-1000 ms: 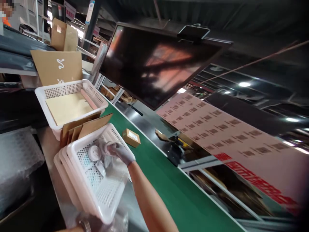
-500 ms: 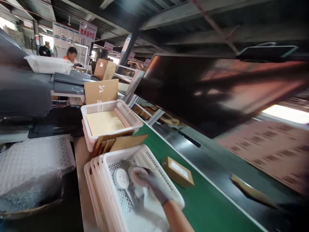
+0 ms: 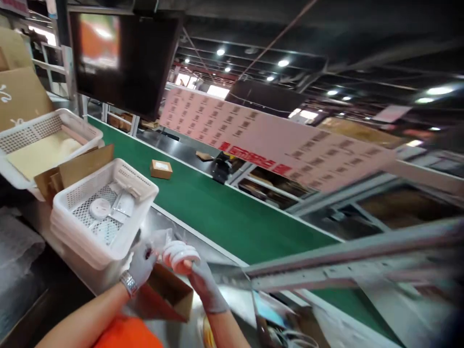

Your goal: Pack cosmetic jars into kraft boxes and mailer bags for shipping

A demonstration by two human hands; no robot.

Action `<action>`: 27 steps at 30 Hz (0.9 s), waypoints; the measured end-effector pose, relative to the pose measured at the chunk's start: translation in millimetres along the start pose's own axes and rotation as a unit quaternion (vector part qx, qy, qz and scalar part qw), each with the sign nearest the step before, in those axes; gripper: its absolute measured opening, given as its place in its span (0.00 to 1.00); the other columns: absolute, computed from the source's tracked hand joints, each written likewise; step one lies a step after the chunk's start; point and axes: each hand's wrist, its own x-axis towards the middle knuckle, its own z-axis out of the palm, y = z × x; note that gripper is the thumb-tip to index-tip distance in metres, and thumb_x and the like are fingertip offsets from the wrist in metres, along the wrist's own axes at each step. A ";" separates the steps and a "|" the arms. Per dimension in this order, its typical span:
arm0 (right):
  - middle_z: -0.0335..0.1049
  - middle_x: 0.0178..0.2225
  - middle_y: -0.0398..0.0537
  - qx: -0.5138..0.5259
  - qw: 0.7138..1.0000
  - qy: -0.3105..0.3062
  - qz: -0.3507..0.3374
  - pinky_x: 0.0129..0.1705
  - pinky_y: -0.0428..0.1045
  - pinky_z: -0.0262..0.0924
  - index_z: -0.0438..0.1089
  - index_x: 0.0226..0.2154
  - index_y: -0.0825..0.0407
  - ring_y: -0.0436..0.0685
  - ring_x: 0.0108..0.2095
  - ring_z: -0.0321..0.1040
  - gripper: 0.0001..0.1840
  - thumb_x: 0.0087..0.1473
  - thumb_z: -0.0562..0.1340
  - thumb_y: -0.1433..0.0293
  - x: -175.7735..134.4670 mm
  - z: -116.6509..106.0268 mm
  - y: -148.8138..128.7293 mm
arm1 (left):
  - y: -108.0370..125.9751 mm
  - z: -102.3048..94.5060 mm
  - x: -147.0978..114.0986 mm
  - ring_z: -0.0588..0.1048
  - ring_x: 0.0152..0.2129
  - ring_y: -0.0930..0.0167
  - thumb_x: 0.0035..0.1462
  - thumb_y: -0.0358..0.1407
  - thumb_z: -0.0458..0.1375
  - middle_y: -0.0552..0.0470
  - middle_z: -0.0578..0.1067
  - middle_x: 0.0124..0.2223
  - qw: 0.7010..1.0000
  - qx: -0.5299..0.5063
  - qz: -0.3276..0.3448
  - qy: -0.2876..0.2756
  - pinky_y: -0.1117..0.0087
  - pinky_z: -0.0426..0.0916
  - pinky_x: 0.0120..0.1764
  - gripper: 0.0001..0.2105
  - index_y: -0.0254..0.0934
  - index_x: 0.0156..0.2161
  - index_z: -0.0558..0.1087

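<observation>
Head view: both gloved hands meet over a clear plastic bag in the lower middle of the frame.

The right hand (image 3: 197, 270) closes on a white round item (image 3: 180, 252); the left hand (image 3: 142, 263) pinches the clear bag (image 3: 161, 238), which lies just left of the item. The white basket (image 3: 105, 208) stands up-left, the brown box (image 3: 170, 292) below the hands.

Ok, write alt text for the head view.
Two gloved hands, left hand and right hand, hold a round white item in a clear bag beside stacked white baskets. A small cardboard box lies on the green conveyor belt.
</observation>
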 end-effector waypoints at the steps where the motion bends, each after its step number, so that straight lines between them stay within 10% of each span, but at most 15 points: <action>1: 0.83 0.37 0.56 0.022 0.999 0.049 -0.006 0.57 0.66 0.73 0.81 0.27 0.45 0.72 0.47 0.79 0.28 0.55 0.68 0.39 -11.0 -4.9 6.7 | 3.8 6.2 -2.5 0.68 0.29 0.67 0.57 0.50 0.66 0.55 0.70 0.28 0.999 0.039 0.023 -0.015 0.64 0.60 0.37 0.18 0.43 0.27 0.68; 5: 0.85 0.46 0.56 -0.012 0.973 0.223 -0.059 0.60 0.62 0.74 0.83 0.41 0.48 0.69 0.51 0.80 0.17 0.59 0.71 0.52 -45.6 -21.3 23.7 | 11.9 32.8 -17.8 0.68 0.27 0.67 0.62 0.45 0.60 0.56 0.69 0.26 0.984 0.153 0.058 -0.068 0.63 0.60 0.35 0.14 0.44 0.27 0.66; 14: 0.84 0.52 0.58 -0.295 0.935 0.112 -0.163 0.55 0.60 0.80 0.81 0.56 0.48 0.67 0.52 0.83 0.23 0.59 0.73 0.63 -105.6 -64.4 53.4 | 18.8 63.7 -40.3 0.82 0.42 0.64 0.66 0.37 0.58 0.41 0.80 0.56 0.954 0.248 0.143 -0.092 0.59 0.78 0.49 0.07 0.39 0.44 0.78; 22: 0.86 0.47 0.62 0.197 0.936 0.264 0.120 0.50 0.66 0.81 0.82 0.49 0.53 0.72 0.47 0.84 0.36 0.56 0.68 0.39 -104.3 -23.1 81.4 | 14.9 80.7 -68.6 0.80 0.61 0.55 0.66 0.33 0.61 0.36 0.75 0.71 0.909 0.366 0.149 -0.132 0.52 0.76 0.65 0.06 0.39 0.43 0.81; 27: 0.87 0.46 0.54 0.110 0.965 0.234 0.043 0.56 0.63 0.79 0.82 0.48 0.48 0.69 0.47 0.83 0.25 0.49 0.75 0.53 -119.2 -3.4 73.4 | 7.4 75.1 -75.8 0.76 0.67 0.54 0.70 0.34 0.56 0.38 0.71 0.75 0.881 0.394 0.234 -0.118 0.46 0.74 0.67 0.10 0.40 0.43 0.81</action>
